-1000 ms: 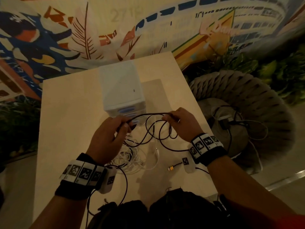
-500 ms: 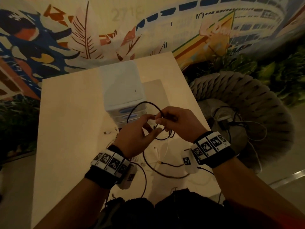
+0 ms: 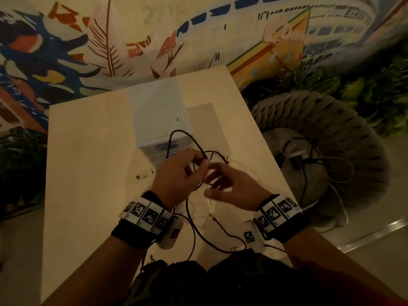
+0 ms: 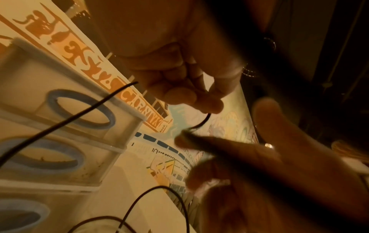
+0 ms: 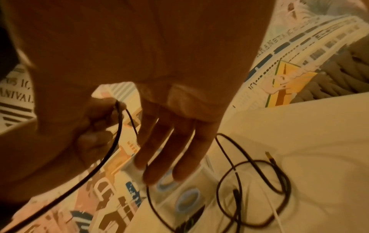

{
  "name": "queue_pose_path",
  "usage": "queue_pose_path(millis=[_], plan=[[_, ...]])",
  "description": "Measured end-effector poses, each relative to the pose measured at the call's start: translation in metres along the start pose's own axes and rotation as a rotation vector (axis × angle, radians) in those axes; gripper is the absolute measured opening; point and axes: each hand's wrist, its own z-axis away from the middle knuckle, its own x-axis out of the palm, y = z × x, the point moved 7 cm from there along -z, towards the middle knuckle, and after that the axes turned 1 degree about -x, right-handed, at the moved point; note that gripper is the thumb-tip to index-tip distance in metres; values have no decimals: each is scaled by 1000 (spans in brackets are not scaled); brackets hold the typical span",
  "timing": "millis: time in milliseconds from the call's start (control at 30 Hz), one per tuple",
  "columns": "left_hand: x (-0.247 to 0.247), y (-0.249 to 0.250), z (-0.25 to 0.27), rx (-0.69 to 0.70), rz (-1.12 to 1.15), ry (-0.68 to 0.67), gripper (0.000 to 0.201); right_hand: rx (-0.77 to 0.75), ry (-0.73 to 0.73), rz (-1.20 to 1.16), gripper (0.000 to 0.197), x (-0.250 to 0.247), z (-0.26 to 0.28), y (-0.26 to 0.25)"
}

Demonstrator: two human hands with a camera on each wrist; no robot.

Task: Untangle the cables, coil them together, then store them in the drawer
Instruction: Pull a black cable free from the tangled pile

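A: Head view shows the left hand [image 3: 176,175] pinching the black cable [image 3: 180,134] between its fingers [image 4: 179,94]; a loop rises just beyond them, in front of the drawers [image 3: 163,120]. The right hand [image 3: 231,186] has its fingers [image 5: 169,149] spread and loose, holding nothing, I think.

B: Then how to do the coiling well?

A: Keep the pinch firm, let the right fingers lead each loop back to the pinch, same size each time. The white cable [image 3: 207,208] lies under the hands; free it first.

B: And the place?

A: A pale table [image 3: 88,151], dim warm light, a painted wall [image 3: 110,40] behind, a woven chair [image 3: 331,129] to the right.
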Motion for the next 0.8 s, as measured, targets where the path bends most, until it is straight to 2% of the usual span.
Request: queue_pose_path(millis=[100,200,267,367,467,533,567,600,667,733,800], plan=[[-19,1,3,-18,128,89,11,39,-236,132,32,33,5,13],[-36,-2,8,-10,224,126,18,67,-302,205,25,45,15,31],[-47,-5,13,-2,283,152,21,96,-288,205,25,43,24,46],[-66,-10,22,17,323,188,23,183,-145,209,20,27,34,71],[-82,-16,32,24,283,236,22,245,195,304,22,-12,35,83],[-89,-21,38,22,277,261,22,264,436,228,32,-40,32,85],[-92,-22,42,23,278,273,22,282,487,167,39,-49,27,88],[-93,-23,45,23,287,283,21,304,483,130,46,-53,19,91],[-93,-24,50,27,310,290,20,347,378,164,55,-49,-2,104],[-94,-25,56,25,300,292,23,357,289,248,48,-41,-22,118],[-95,-28,62,18,311,299,26,324,310,275,36,-40,-37,124]])
